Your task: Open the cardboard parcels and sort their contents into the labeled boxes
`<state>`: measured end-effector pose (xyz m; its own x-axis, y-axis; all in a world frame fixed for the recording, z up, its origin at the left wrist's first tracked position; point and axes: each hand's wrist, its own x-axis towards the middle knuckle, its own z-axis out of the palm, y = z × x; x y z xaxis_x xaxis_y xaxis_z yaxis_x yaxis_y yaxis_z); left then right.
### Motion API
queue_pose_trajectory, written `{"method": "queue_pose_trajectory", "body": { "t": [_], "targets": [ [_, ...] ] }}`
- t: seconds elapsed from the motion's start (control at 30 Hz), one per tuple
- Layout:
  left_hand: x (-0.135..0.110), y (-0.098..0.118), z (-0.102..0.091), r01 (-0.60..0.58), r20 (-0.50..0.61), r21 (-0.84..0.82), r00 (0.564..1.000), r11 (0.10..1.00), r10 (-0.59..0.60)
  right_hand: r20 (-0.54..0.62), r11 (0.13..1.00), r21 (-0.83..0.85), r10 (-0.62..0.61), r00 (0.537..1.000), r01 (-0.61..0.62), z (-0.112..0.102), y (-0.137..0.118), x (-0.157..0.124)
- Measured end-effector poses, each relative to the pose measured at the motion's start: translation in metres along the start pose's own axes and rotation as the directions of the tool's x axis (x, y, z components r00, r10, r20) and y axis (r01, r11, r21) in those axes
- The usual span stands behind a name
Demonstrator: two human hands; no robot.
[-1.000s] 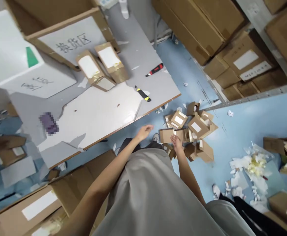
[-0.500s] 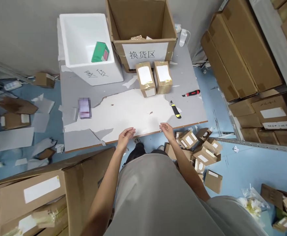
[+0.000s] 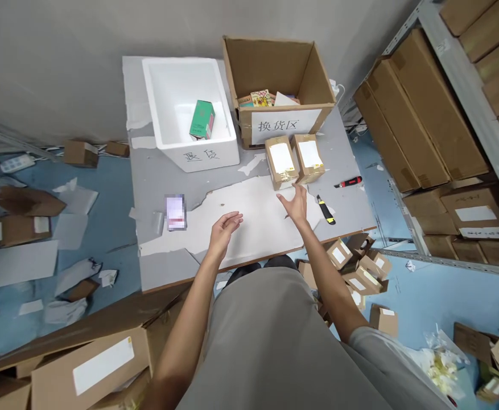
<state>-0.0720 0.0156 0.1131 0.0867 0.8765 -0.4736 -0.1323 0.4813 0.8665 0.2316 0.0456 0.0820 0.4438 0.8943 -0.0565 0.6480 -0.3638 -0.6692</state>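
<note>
Over the white sheet (image 3: 249,239) on the table, my left hand (image 3: 225,230) hovers with nothing in it, its fingers loosely stretched out. My right hand (image 3: 295,204) is spread, thumb apart from the fingers. Its fingertips are at the near end of a small taped carton (image 3: 281,162) with a white label; whether they touch it I cannot tell. A second similar carton (image 3: 309,156) stands close on its right. To the right of that hand lie a black-and-yellow utility knife (image 3: 326,209) and a red-and-black utility knife (image 3: 349,182).
At the back stand a white foam box (image 3: 213,158) containing a green box (image 3: 202,119), and a large open carton (image 3: 244,125) with items inside. A blurred-out phone-like object (image 3: 176,212) lies left. Shelving (image 3: 445,51) rises right; several cartons (image 3: 362,276) litter the floor.
Both hands have moved forward over the table. My right hand has opened wider and come up to the small cartons. The view has shifted, so the table appears lower and further right.
</note>
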Motion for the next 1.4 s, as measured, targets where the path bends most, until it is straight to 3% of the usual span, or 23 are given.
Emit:
{"method": "queue_pose_trajectory", "body": {
  "t": [0.17,0.33,0.53,0.63,0.73,0.83,0.97,1.03,1.07,1.13,1.2,1.3,1.4],
  "targets": [
    [0.003,0.015,-0.005,-0.032,-0.064,-0.036,0.998,0.999,0.029,0.049,0.975,-0.198,0.116,0.992,-0.104,0.016,-0.031,0.065],
    [-0.007,0.001,-0.01,0.005,-0.144,-0.041,0.99,0.999,-0.011,0.06,0.942,-0.285,0.202,0.977,-0.177,0.038,-0.037,0.1],
    [-0.012,-0.021,-0.007,0.073,-0.168,0.022,0.983,0.997,-0.069,0.068,0.977,-0.146,0.164,0.984,-0.153,0.049,-0.02,0.115],
    [-0.009,-0.028,-0.002,0.073,-0.168,0.01,0.983,0.997,-0.071,0.076,0.993,-0.093,0.081,0.994,-0.074,0.041,-0.009,0.111],
    [-0.002,-0.034,-0.001,0.056,-0.181,-0.006,0.982,0.998,-0.056,0.203,0.988,-0.15,-0.01,0.979,0.041,0.023,0.0,0.087],
    [0.007,-0.043,-0.006,0.06,-0.228,0.02,0.972,0.998,-0.054,0.415,0.969,-0.156,-0.11,0.903,0.189,0.0,0.009,0.05],
    [0.015,-0.059,-0.017,0.128,-0.323,0.151,0.943,0.98,-0.074,0.673,0.905,-0.023,-0.3,0.676,0.425,-0.019,0.02,0.003],
    [0.014,-0.068,-0.022,0.174,-0.276,0.207,0.954,0.963,-0.113,0.719,0.87,0.064,-0.381,0.582,0.49,-0.022,0.025,-0.011],
    [0.012,-0.073,-0.025,0.19,-0.219,0.217,0.965,0.958,-0.142,0.723,0.862,0.096,-0.404,0.561,0.498,-0.023,0.029,-0.017],
    [0.006,-0.083,-0.028,0.2,-0.09,0.209,0.979,0.957,-0.185,0.704,0.872,0.138,-0.42,0.572,0.47,-0.022,0.038,-0.025],
    [-0.001,-0.092,-0.03,0.188,-0.026,0.188,0.982,0.964,-0.186,0.666,0.915,0.171,-0.381,0.642,0.366,-0.019,0.051,-0.033],
    [-0.005,-0.102,-0.03,0.159,-0.038,0.183,0.987,0.97,-0.155,0.615,0.971,0.232,-0.199,0.763,0.067,-0.013,0.074,-0.045],
    [0.0,-0.106,-0.029,0.159,-0.048,0.2,0.987,0.967,-0.153,0.6,0.944,0.294,-0.057,0.798,-0.153,0.0,0.091,-0.061]
  ]
}}
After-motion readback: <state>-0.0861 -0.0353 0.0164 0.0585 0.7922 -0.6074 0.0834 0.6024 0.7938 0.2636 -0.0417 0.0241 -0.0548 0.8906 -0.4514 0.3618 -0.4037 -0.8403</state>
